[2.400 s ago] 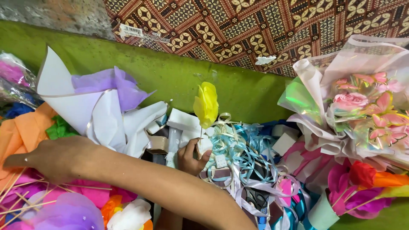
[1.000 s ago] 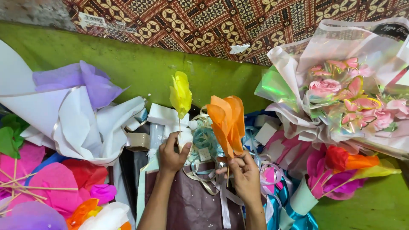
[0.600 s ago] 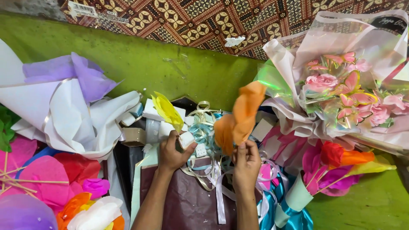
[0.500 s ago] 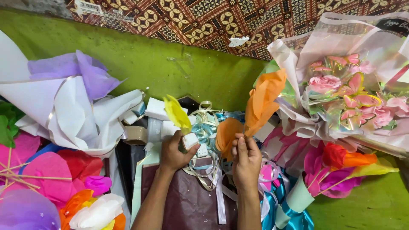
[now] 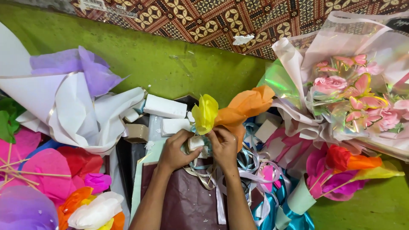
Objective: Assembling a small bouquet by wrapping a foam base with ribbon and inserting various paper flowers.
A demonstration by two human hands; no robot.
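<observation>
Pinching a small white foam block (image 5: 197, 142) between my left hand (image 5: 175, 150) and right hand (image 5: 224, 147), both closed on it at scene centre, I judge it light and crumbly. Its crinkled yellow tissue-paper flower (image 5: 205, 113) and orange tissue-paper flower (image 5: 247, 106) look soft and tear-prone, so I hold low, above curly ribbons (image 5: 251, 159).

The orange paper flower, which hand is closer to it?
The right hand. It is right at the base of the orange paper flower and seems to hold it there. The left hand is farther left, below the yellow paper flower.
</observation>
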